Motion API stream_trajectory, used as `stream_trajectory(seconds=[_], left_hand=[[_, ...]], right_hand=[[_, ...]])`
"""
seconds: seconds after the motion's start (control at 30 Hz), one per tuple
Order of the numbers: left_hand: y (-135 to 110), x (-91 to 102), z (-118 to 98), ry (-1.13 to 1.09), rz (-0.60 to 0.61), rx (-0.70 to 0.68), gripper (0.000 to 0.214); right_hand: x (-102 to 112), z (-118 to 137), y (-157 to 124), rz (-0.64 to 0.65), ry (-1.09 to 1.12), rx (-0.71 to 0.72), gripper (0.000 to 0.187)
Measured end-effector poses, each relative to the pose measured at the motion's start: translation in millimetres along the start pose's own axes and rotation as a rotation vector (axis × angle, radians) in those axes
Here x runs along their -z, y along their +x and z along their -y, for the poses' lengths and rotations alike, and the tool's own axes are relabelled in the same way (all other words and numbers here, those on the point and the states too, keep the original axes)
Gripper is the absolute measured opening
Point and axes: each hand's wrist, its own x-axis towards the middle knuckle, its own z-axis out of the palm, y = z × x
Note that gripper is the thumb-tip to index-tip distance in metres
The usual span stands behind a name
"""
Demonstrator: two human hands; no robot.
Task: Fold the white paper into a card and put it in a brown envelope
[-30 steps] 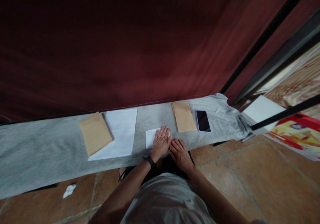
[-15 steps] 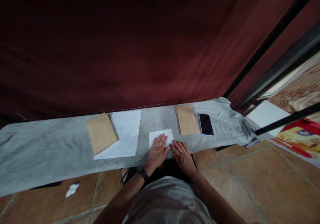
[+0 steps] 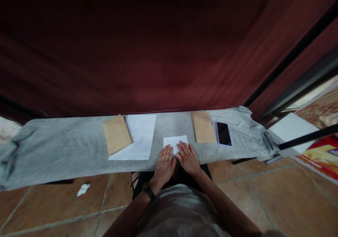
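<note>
A small white piece of paper (image 3: 175, 141), seemingly folded, lies on the grey cloth in front of me. My left hand (image 3: 164, 166) rests flat with its fingertips on the paper's near left part, fingers stretched out. On the near right part, my right hand (image 3: 188, 160) lies flat too, fingers extended. Neither hand grasps anything; together they cover the paper's near edge.
The grey cloth (image 3: 74, 142) covers a narrow table. To the left, brown envelopes (image 3: 117, 134) overlap white sheets (image 3: 142, 138). On the right are more brown envelopes (image 3: 204, 127) and a phone (image 3: 224, 134). A dark red curtain (image 3: 158, 71) hangs behind.
My right hand has moved forward from the paper's near right corner onto its right part. My left hand has slid back toward the near left. The view has shifted slightly.
</note>
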Motion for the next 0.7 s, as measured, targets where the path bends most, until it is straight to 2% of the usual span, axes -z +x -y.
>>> stream_trajectory(seconds=[0.2,0.4,0.5,0.7], left_hand=[[-5,-4.2,3,0.046,-0.008,0.111,0.058],[30,-14.5,-13,0.013,0.028,0.077,0.059],[43,-17.5,-14,0.009,0.032,0.097,0.059],[40,-18.2,1,0.038,-0.003,0.157,0.06]], right_hand=[[-11,-12,-11,-0.047,-0.054,-0.039,0.052],[-16,-13,-14,-0.071,-0.054,-0.032,0.05],[-14,-13,-14,-0.054,-0.065,-0.038,0.048],[-4,-4,9,0.011,-0.047,-0.076,0.041]])
